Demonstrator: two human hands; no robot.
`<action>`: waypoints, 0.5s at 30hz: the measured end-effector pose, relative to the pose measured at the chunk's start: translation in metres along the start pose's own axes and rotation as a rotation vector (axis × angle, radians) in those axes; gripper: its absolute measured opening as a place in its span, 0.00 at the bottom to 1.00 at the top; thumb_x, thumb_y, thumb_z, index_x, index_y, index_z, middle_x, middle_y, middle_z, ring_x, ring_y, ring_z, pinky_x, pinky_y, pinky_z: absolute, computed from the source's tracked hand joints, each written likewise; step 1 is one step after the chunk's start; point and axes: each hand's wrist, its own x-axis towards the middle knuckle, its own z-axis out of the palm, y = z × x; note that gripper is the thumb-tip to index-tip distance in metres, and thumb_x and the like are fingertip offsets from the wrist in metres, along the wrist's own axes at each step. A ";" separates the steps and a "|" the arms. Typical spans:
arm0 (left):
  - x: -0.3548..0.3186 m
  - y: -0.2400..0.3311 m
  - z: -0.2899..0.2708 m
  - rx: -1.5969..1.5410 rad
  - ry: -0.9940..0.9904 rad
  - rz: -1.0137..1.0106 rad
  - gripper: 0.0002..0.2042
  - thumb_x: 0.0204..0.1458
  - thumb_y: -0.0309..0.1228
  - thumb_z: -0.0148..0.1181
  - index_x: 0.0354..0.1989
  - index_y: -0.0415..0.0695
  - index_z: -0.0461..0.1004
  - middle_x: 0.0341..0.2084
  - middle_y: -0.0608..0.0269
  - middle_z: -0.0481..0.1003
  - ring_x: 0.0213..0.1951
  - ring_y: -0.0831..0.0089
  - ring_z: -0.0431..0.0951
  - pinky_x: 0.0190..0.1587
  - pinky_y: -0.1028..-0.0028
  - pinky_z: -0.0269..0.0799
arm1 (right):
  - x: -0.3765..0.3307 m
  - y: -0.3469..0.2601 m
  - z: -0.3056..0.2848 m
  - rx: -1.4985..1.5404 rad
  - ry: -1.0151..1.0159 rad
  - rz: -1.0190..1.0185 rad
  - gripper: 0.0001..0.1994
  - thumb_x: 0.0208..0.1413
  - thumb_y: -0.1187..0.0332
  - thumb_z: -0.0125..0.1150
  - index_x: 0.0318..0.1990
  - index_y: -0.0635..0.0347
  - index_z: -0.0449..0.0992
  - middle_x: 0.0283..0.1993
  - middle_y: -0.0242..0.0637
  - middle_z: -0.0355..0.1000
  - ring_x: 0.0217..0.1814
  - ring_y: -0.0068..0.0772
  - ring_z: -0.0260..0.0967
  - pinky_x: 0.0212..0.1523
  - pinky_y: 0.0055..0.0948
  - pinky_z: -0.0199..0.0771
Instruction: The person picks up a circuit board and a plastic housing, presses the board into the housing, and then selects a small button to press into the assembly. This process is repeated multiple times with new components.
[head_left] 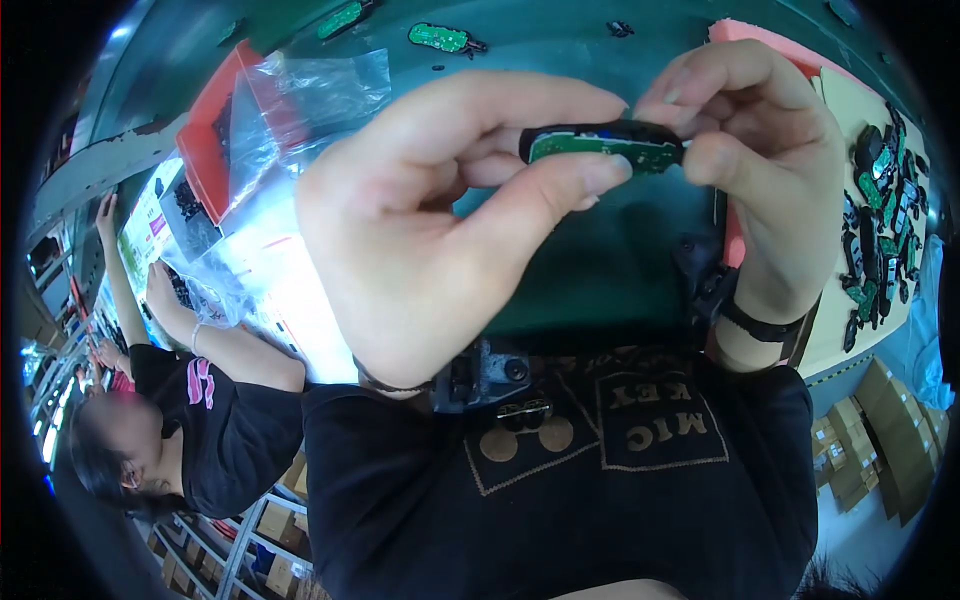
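Left hand point(430, 220), bare, large in view: thumb laid across the front face of an electronic unit point(600, 145), fingers curled behind, pinching it. Unit, one: long, rounded black casing, smooth and plastic-looking, with a green circuit board showing along its front; held up before the chest, above the surface. Right hand point(780, 140), bare: thumb and forefinger curled at the unit's right end; cannot tell whether they grip it. Wristband point(760, 325), black, narrow, on the right wrist. Shirt point(560, 500), black fabric, chest printed in dull gold with outlined panels, round shapes and block lettering, legible but inverted from this view. Surface point(560, 50), dark green, smooth, faintly glossy. Plastic bag point(350, 85), clear, crinkled, beside and partly over a red tray point(210, 130) with straight walls, at left. Sheet point(150, 220), white, with coloured print too small to read. Beige panel point(825, 310), flat and matt, at right, bearing a loose pile of parts point(885, 220), black casings mixed with green boards. Circuit board point(440, 38), elongated, green, dark-edged, lying beyond the hands. Co-worker point(235, 430) at left, black sleeve with a pink-and-white mark, arms reaching toward the sheet. Cardboard boxes point(890, 430), brown, square-edged, low at right, past the panel.
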 end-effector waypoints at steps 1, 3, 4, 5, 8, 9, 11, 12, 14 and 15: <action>0.002 0.000 0.000 -0.095 -0.005 -0.053 0.12 0.45 0.14 0.58 0.40 0.28 0.71 0.29 0.51 0.76 0.29 0.71 0.78 0.34 0.79 0.74 | 0.000 0.001 -0.002 0.101 -0.051 -0.003 0.10 0.50 0.77 0.58 0.40 0.68 0.69 0.36 0.41 0.70 0.42 0.31 0.69 0.45 0.24 0.69; 0.003 0.001 0.000 -0.282 -0.011 -0.161 0.12 0.46 0.15 0.56 0.42 0.27 0.69 0.28 0.51 0.76 0.28 0.71 0.77 0.33 0.79 0.75 | 0.000 0.001 -0.001 0.105 -0.033 0.004 0.10 0.51 0.77 0.57 0.41 0.69 0.69 0.37 0.41 0.70 0.43 0.31 0.69 0.46 0.24 0.68; 0.004 0.000 0.000 -0.280 -0.006 -0.158 0.12 0.46 0.15 0.56 0.42 0.27 0.69 0.28 0.51 0.76 0.28 0.71 0.77 0.33 0.79 0.75 | -0.001 0.001 0.000 0.111 -0.013 0.016 0.10 0.52 0.76 0.56 0.42 0.69 0.69 0.38 0.41 0.70 0.43 0.31 0.69 0.47 0.24 0.68; 0.004 -0.002 -0.001 -0.297 -0.009 -0.160 0.12 0.46 0.15 0.57 0.41 0.27 0.70 0.27 0.52 0.76 0.28 0.72 0.77 0.33 0.79 0.74 | -0.001 0.001 0.000 0.117 0.008 0.027 0.10 0.53 0.75 0.55 0.43 0.69 0.69 0.38 0.41 0.70 0.44 0.31 0.69 0.48 0.25 0.67; 0.013 -0.015 -0.005 -0.330 -0.019 -0.159 0.12 0.47 0.16 0.57 0.41 0.29 0.71 0.27 0.53 0.76 0.27 0.73 0.77 0.31 0.80 0.73 | 0.002 0.001 0.001 -0.014 0.112 0.087 0.10 0.54 0.75 0.55 0.43 0.69 0.69 0.40 0.40 0.70 0.45 0.29 0.69 0.48 0.23 0.66; 0.023 -0.026 -0.010 -0.263 -0.023 -0.102 0.11 0.46 0.16 0.57 0.40 0.29 0.71 0.26 0.54 0.76 0.27 0.74 0.77 0.31 0.81 0.73 | 0.002 0.001 -0.001 -0.082 0.172 0.117 0.10 0.54 0.75 0.54 0.44 0.68 0.69 0.41 0.39 0.71 0.45 0.28 0.69 0.49 0.22 0.66; 0.050 -0.052 -0.026 -0.129 -0.020 0.008 0.10 0.46 0.17 0.58 0.39 0.31 0.72 0.25 0.57 0.76 0.26 0.76 0.76 0.30 0.83 0.71 | 0.003 0.008 -0.007 -0.238 0.169 0.120 0.10 0.53 0.76 0.54 0.43 0.67 0.70 0.41 0.38 0.71 0.44 0.27 0.69 0.48 0.22 0.67; 0.078 -0.063 -0.035 -0.099 0.046 -0.018 0.08 0.46 0.18 0.58 0.37 0.31 0.73 0.25 0.59 0.75 0.27 0.77 0.75 0.30 0.83 0.71 | 0.003 0.015 -0.011 -0.393 0.164 0.128 0.09 0.53 0.77 0.55 0.42 0.66 0.71 0.41 0.37 0.72 0.44 0.25 0.70 0.47 0.22 0.67; 0.124 -0.085 -0.065 0.011 0.175 -0.069 0.06 0.47 0.19 0.56 0.33 0.31 0.73 0.24 0.59 0.75 0.27 0.76 0.75 0.30 0.81 0.72 | 0.004 0.026 -0.008 -0.530 0.136 0.122 0.09 0.52 0.77 0.55 0.42 0.65 0.72 0.41 0.36 0.72 0.43 0.24 0.70 0.47 0.21 0.67; 0.144 -0.099 -0.078 0.071 0.216 -0.091 0.05 0.48 0.19 0.55 0.33 0.30 0.73 0.24 0.59 0.75 0.27 0.74 0.76 0.29 0.79 0.73 | 0.002 0.031 -0.007 -0.635 0.112 0.148 0.08 0.51 0.78 0.55 0.40 0.65 0.72 0.40 0.35 0.72 0.41 0.24 0.71 0.45 0.21 0.68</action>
